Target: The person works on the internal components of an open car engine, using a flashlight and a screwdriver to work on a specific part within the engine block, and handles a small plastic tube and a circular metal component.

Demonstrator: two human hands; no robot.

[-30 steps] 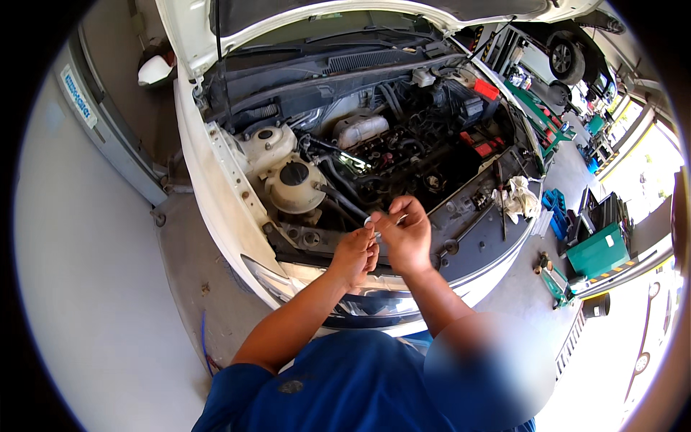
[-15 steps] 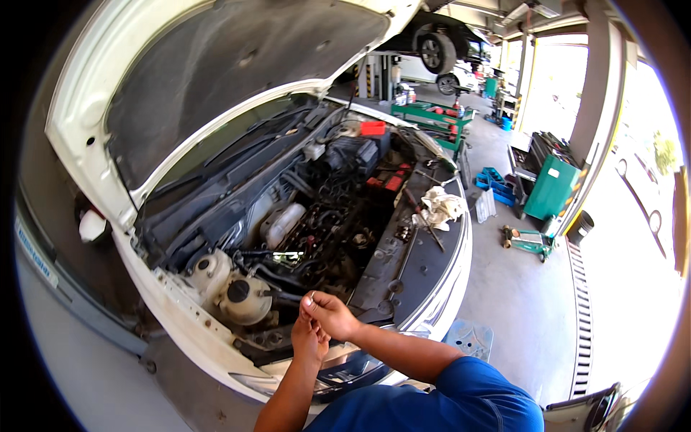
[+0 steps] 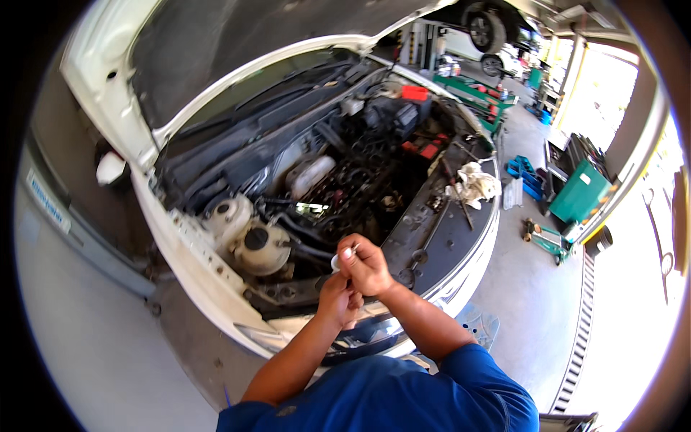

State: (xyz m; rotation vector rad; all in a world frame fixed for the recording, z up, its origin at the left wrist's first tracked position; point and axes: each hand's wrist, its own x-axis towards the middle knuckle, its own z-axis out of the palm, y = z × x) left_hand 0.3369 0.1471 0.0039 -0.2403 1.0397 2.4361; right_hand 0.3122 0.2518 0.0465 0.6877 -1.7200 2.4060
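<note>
Over the front edge of the open engine bay (image 3: 374, 169), my two hands meet with fingers closed. My right hand (image 3: 367, 270) is uppermost, its thumb and fingers pinched together. A small whitish rounded piece (image 3: 335, 263) shows beside its thumb; its kind is too small to tell. Just below, my left hand (image 3: 338, 302) is curled close against the right one, and whatever its fingers hold is hidden. Nearest to the hands are a pale coolant tank with a black cap (image 3: 257, 240) on the left and the dark front panel (image 3: 439, 248) on the right.
On the front panel lie a crumpled white rag (image 3: 475, 186), a long metal tool (image 3: 430, 236) and thin rods. The raised hood (image 3: 245, 57) hangs above. To the right stand a green floor jack (image 3: 551, 240), a green tool cabinet (image 3: 581, 191) and a blue tray (image 3: 525, 176).
My view has shifted, so the car sits lower and further right in the picture. Both hands stay together, and a whitish rounded piece now shows by the right thumb.
</note>
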